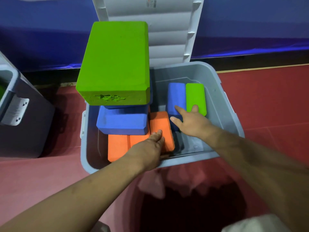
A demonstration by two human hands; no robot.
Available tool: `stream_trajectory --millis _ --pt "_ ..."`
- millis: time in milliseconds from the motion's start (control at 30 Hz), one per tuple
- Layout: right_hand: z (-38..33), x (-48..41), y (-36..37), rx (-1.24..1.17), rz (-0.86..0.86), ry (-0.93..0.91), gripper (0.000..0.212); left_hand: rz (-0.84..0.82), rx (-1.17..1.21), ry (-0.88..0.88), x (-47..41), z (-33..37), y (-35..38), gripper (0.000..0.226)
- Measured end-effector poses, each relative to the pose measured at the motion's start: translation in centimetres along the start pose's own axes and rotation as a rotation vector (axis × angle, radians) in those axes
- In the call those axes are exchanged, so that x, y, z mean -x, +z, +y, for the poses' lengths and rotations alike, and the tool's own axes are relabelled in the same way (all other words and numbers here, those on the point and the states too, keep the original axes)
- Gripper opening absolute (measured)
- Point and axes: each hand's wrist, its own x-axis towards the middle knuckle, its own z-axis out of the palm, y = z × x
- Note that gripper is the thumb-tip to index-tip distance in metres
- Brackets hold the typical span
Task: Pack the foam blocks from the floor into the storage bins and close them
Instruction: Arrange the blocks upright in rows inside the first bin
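Item: grey storage bin (192, 159), on the red floor (267, 97) against a blue padded wall (250, 22). White ribbed lid (168, 39) open, standing upright behind the bin.

Contents, left side: one large green block (113, 64) on top of a stack, rising above the rim; its near face is scuffed. Beneath it, a blue block (122, 123) lying flat, with more blue just visible between the two. At the near left, orange blocks (117, 146) side by side low in the bin, and one raised orange block (160, 123) touching the blue block's right end.

Contents, right side: a second blue block (176, 96) and a small green block (195, 96), standing on edge and touching each other.

Left hand (150, 148): fingers straight and together, lying flat on the raised orange block; not gripping.

Right hand (192, 123): fingers spread apart, one fingertip on the second blue block, another on the small green block, thumb at the blue block's near end.

Adjacent: a second bin (20, 123), dark-sided with a white latch, at the left edge.
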Motion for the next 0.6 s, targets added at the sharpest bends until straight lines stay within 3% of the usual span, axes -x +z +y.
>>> stream_trajectory --millis 367,600 --pt "-1.8 0.4 2.9 0.097 0.197 -0.040 0.053 0.007 0.120 0.001 0.4 -0.1 -0.8 0.071" --pt "-0.6 0.1 3.1 -0.117 0.215 0.082 0.046 -0.004 0.114 0.001 0.8 0.1 -1.1 0.070"
